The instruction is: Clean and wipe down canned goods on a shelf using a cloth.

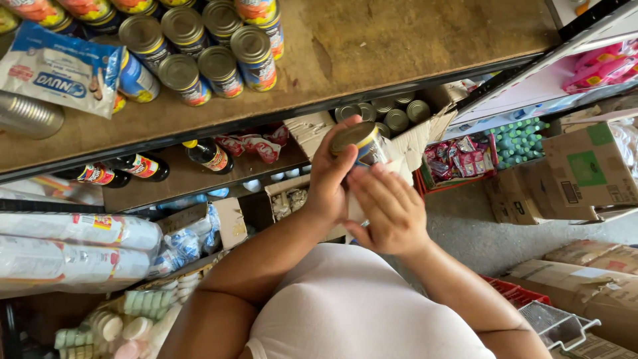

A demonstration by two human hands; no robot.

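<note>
My left hand (329, 178) grips a small tin can (360, 143) with a gold lid and a blue-and-yellow label, held upright in front of my chest. My right hand (391, 208) is just below and to the right of the can, fingers spread, its fingertips touching the can's lower side. Both hands hover over an open cardboard box (310, 130) that holds several similar cans (396, 119), standing on a lower shelf.
The wooden top shelf (399, 40) carries several stacked cans (219, 46) and a white-and-blue bag (56, 66) at the left. Dark sauce bottles (207, 155) lie on the shelf below. Wrapped rolls (73, 249) sit at left. Cardboard boxes (585, 166) and a red crate (515, 291) stand on the floor at right.
</note>
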